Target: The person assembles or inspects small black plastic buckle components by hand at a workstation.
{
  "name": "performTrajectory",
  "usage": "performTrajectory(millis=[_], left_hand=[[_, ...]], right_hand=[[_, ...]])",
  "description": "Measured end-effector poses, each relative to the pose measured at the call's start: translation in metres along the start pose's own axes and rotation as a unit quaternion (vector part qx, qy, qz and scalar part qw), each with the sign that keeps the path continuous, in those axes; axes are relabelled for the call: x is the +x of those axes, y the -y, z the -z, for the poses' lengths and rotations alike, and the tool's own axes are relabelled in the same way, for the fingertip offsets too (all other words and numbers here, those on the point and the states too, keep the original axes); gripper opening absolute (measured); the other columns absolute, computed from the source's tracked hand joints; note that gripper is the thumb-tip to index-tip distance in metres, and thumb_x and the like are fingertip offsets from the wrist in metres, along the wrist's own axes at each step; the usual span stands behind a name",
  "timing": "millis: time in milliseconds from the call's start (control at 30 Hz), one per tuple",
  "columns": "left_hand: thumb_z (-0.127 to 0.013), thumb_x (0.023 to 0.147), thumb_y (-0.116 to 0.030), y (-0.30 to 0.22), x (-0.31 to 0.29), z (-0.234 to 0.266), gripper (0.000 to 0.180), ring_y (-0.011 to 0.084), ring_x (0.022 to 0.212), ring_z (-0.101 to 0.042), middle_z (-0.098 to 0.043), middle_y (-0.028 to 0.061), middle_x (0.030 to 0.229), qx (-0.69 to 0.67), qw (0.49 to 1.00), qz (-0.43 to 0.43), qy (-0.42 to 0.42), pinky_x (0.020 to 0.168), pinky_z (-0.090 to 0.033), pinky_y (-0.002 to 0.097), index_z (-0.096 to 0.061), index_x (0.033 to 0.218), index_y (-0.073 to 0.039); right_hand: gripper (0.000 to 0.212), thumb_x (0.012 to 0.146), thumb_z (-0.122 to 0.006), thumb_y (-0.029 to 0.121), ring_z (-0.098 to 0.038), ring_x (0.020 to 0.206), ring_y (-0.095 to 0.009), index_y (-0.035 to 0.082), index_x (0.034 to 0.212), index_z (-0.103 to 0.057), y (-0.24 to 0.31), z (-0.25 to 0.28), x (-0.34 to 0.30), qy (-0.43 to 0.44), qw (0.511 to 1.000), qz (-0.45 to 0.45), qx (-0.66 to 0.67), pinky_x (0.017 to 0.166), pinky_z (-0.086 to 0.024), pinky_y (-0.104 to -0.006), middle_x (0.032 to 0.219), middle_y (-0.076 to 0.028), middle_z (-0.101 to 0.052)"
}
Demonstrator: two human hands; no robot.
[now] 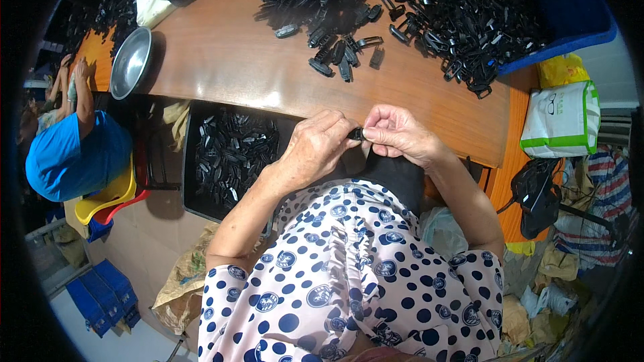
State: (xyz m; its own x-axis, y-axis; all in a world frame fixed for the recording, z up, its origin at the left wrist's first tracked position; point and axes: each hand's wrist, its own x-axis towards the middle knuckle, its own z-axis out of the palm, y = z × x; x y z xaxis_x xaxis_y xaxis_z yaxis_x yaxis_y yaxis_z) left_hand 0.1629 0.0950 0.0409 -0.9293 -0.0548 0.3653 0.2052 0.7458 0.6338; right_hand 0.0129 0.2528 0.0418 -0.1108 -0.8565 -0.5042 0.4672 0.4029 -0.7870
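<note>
Both of my hands meet just off the table's front edge, above my lap. My left hand (316, 146) pinches a small black plastic buckle part (355, 134) between thumb and fingertips. From the other side, my right hand (401, 137) grips the same part's end with thumb and forefinger; its other fingers are curled. The fingers cover much of the part. Beyond my hands, several loose black buckle parts (342, 57) lie on the brown table (228, 47), in front of two heaps of similar pieces. A black tray (188, 191) of black parts sits below the table edge, left of my left forearm.
A blue bin (570, 43) lies at the far right, its black pieces spilling out. A metal bowl (132, 62) stands at the table's left. Beyond it sits a person in a blue shirt (80, 154) on a yellow chair (111, 201). A white-green bag (562, 117) is at the right.
</note>
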Motion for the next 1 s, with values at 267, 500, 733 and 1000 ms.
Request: performTrajectory(millis=[267, 500, 733, 1000], left_hand=[[-0.068, 0.081, -0.012, -0.001, -0.017, -0.011, 0.023, 0.0210, 0.106, -0.052, -0.050, 0.0110, 0.120, -0.305, 0.929, 0.181, -0.110, 0.090, -0.042, 0.0323, -0.065, 0.101, -0.001], [-0.064, 0.087, -0.022, 0.003, -0.039, 0.000, 0.028, 0.0215, 0.119, -0.046, -0.041, 0.0131, 0.137, -0.491, 0.822, 0.273, -0.097, 0.098, -0.039, 0.0330, -0.065, 0.107, -0.003], [-0.060, 0.089, -0.024, 0.012, -0.068, 0.006, 0.025, 0.0185, 0.112, -0.049, -0.047, 0.0120, 0.128, -0.424, 0.835, 0.311, -0.159, 0.088, -0.044, 0.0303, -0.064, 0.101, -0.002], [-0.073, 0.071, -0.007, 0.047, -0.077, 0.057, 0.035, 0.0357, 0.111, -0.049, -0.052, 0.0171, 0.117, 0.281, 0.927, 0.234, -0.085, 0.094, -0.037, 0.0435, -0.062, 0.104, -0.006]], right_hand=[[0.045, 0.091, -0.056, 0.041, -0.057, 0.071, -0.010, 0.006, 0.116, -0.045, -0.009, -0.030, 0.014, 0.085, 0.986, 0.028, 0.143, 0.048, -0.040, -0.0150, 0.094, -0.006, -0.053], [0.042, 0.096, -0.049, 0.037, -0.061, 0.068, -0.016, 0.004, 0.121, -0.046, -0.032, -0.051, 0.033, 0.183, 0.949, 0.033, 0.255, 0.044, -0.045, -0.0182, 0.088, -0.012, -0.059], [0.033, 0.096, -0.050, 0.031, -0.058, 0.061, -0.010, 0.002, 0.113, -0.053, -0.019, -0.072, 0.049, 0.099, 0.993, 0.042, -0.050, 0.053, -0.048, -0.0206, 0.087, -0.006, -0.059], [0.027, 0.084, -0.064, 0.014, -0.060, 0.085, -0.020, 0.002, 0.107, -0.057, 0.051, 0.064, 0.080, -0.242, 0.774, 0.292, -0.507, 0.071, -0.050, -0.0316, 0.099, -0.010, -0.059]])
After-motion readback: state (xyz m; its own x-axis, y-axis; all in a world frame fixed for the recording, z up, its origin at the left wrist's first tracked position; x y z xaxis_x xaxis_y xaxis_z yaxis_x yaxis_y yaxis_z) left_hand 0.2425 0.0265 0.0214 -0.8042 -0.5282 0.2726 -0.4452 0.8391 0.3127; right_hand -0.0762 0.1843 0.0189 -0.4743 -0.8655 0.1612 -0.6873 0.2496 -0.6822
